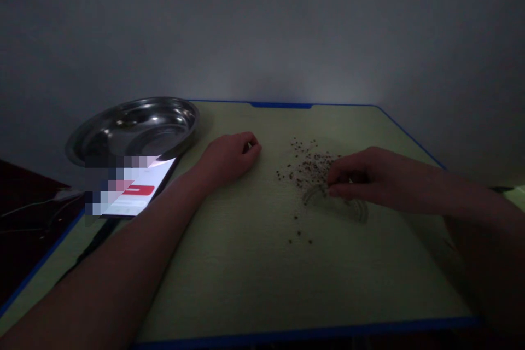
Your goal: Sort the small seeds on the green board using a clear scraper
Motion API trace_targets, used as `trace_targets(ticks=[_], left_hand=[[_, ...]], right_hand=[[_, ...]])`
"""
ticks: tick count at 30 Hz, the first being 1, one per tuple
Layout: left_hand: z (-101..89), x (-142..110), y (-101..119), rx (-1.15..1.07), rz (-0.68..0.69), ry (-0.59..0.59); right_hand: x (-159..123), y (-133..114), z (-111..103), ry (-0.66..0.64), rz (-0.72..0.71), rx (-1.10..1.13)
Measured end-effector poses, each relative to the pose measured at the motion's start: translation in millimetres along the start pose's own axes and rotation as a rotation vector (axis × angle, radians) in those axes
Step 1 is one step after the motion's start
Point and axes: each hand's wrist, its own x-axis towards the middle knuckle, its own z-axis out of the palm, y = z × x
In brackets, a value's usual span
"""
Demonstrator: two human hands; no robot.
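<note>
My left hand [238, 154] rests on the table to the left of a scatter of small dark grains or seeds [314, 167]. Its fingers are curled in toward the thumb, and the inside of the hand is mostly hidden. At the right edge of the scatter, my right hand [359, 175] is low over the tabletop with thumb and fingertips brought together. Anything between those fingertips is too small and dark to make out. Paler bits lie mixed among the dark grains. Under the right hand shows a curved, scale-like band [338, 202]; whether printed or a clear object, I cannot tell.
A shiny metal basin [135, 128] stands at the back left. In front of it lies a phone or tablet [141, 191] with a lit screen, partly blurred out. The pale table [254, 279] has a blue edge and meets a grey wall [262, 27]. Light is dim.
</note>
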Motion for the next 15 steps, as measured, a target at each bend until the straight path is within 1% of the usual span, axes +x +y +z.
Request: trace_targets(ticks=[2, 3, 6, 8, 13, 15], left_hand=[[-0.6, 0, 1, 0.004, -0.012, -0.005], [-0.9, -1, 1, 0.005, -0.016, -0.007], [-1.1, -1, 1, -0.002, -0.016, -0.004], [-0.8, -1, 1, -0.003, -0.013, 0.004], [0.1, -1, 1, -0.010, -0.008, 0.008], [0.2, -1, 1, -0.010, -0.008, 0.010]], right_hand=[[1, 4, 0, 0.034, 0.024, -0.021], [1, 6, 0, 0.028, 0.023, -0.023], [-1, 5, 0, -0.060, -0.006, -0.008], [-3, 2, -1, -0.093, -0.025, 0.012], [-2, -2, 1, -0.016, -0.007, 0.066], [0, -4, 4, -0.012, -0.009, 0.064]])
